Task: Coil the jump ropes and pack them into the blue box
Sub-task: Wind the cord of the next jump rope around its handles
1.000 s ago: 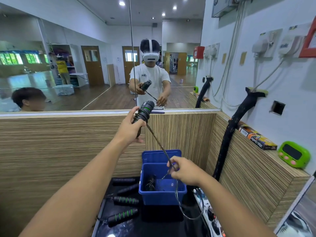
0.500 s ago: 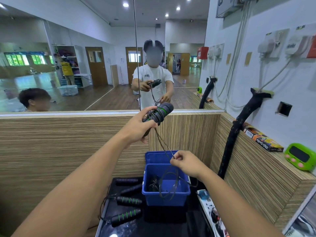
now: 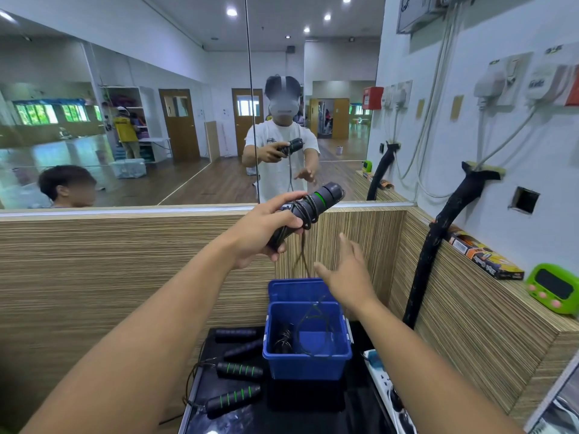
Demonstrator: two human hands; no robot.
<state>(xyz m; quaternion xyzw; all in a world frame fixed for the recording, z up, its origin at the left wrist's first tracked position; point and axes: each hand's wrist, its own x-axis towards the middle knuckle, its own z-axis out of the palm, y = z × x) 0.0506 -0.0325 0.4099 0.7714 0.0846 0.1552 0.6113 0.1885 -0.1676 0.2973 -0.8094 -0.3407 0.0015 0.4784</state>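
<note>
Jump rope handle (image 3: 308, 211) clamped in left hand (image 3: 261, 234), cord wound round it; right hand (image 3: 347, 275) spread, empty, above blue box (image 3: 307, 361)

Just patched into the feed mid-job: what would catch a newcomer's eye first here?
The left hand, raised at centre frame, holds a black jump rope handle with cord wound around it. Below, the open blue box sits on a dark surface with cord dangling into it, the open right hand just above. Four more handles lie left of the box.
</note>
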